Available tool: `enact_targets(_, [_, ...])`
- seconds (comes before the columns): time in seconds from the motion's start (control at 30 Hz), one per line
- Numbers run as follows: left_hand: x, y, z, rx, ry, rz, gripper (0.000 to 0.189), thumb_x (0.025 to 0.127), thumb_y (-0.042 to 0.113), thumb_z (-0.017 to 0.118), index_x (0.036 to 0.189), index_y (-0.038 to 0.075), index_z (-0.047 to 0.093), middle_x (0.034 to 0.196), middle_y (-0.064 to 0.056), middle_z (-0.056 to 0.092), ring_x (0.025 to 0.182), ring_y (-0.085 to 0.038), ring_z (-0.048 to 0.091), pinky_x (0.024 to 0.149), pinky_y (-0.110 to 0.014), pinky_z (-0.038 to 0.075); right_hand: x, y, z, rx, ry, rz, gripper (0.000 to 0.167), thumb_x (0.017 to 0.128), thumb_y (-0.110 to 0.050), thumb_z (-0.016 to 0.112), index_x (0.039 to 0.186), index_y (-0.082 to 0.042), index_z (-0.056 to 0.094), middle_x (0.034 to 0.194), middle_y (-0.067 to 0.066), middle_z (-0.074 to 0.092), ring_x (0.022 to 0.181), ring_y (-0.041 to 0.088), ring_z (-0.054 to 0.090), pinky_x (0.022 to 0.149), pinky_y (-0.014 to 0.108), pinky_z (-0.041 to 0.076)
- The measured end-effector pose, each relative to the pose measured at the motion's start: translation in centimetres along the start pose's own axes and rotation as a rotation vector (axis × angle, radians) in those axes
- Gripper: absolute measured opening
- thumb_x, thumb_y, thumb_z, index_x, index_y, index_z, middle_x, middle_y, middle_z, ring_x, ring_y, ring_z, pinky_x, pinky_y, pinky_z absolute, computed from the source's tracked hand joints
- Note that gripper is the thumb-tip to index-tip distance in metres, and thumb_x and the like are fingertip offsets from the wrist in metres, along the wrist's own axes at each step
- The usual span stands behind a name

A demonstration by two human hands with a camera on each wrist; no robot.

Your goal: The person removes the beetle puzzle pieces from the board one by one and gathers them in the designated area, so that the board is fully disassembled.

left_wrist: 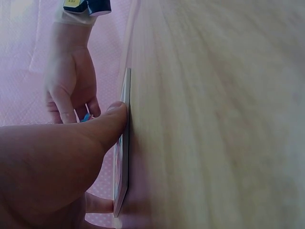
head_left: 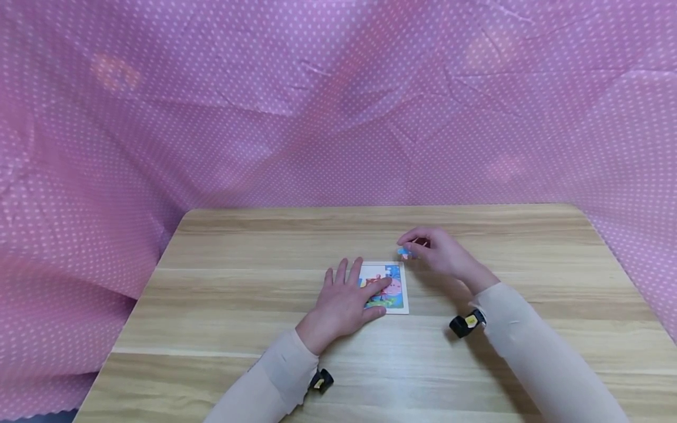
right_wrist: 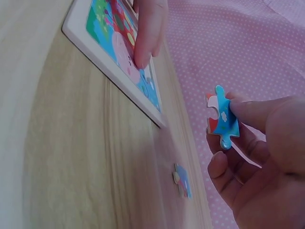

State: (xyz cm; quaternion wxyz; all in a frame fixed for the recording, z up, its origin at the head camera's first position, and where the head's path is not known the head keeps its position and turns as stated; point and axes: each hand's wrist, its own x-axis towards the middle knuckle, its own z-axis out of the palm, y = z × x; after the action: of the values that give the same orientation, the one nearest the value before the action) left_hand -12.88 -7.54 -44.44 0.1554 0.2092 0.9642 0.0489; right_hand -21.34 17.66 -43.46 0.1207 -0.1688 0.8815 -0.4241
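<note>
A small jigsaw puzzle in a white-rimmed tray (head_left: 406,302) lies on the table, showing a pink cartoon pig against blue and green; a white gap shows near its top. My left hand (head_left: 342,304) rests across its left side with fingers spread, thumb on the near rim in the left wrist view. Above the table, beyond the tray's far right corner, my right hand (head_left: 443,252) pinches a blue puzzle piece (right_wrist: 223,117) with white and red parts between thumb and fingers. Below that hand, the right wrist view shows another puzzle piece (right_wrist: 182,180) on the tabletop.
The wooden table (head_left: 222,305) has rounded far corners. Pink polka-dot cloth (head_left: 338,117) hangs behind it and at both sides. A black wrist camera (head_left: 465,323) is strapped at the right wrist, and another wrist camera (head_left: 321,380) at the left.
</note>
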Motion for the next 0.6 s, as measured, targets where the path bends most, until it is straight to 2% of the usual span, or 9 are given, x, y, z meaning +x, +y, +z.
enact_targets(0.17, [0.0, 0.0, -0.1, -0.014, -0.003, -0.001, 0.062, 0.106, 0.066, 0.053, 0.164, 0.055, 0.035, 0.180, -0.019, 0.019, 0.165, -0.052, 0.018, 0.128, -0.074, 0.023, -0.3, 0.4, -0.6, -0.010, 0.015, 0.005, 0.023, 0.111, -0.016, 0.061, 0.127, -0.008, 0.076, 0.106, 0.008, 0.075, 0.091, 0.021, 0.063, 0.074, 0.028, 0.054])
enact_targets(0.37, [0.1, 0.0, -0.2, -0.015, -0.006, -0.005, 0.062, 0.106, 0.066, 0.053, 0.164, 0.055, 0.036, 0.180, -0.019, 0.018, 0.165, -0.051, 0.017, 0.129, -0.073, 0.022, -0.5, 1.1, -1.3, -0.034, 0.037, 0.006, 0.025, 0.112, -0.016, 0.059, 0.128, -0.007, 0.076, 0.114, 0.010, 0.076, 0.093, 0.021, 0.063, 0.077, 0.030, 0.054])
enact_targets(0.6, [0.1, -0.1, -0.2, -0.016, -0.008, -0.008, 0.062, 0.106, 0.066, 0.054, 0.164, 0.056, 0.036, 0.180, -0.018, 0.018, 0.165, -0.051, 0.017, 0.129, -0.073, 0.021, -0.8, 1.9, -2.0, -0.035, 0.057, -0.004, 0.024, 0.111, -0.013, 0.060, 0.127, -0.006, 0.075, 0.108, 0.011, 0.076, 0.094, 0.022, 0.066, 0.077, 0.028, 0.055])
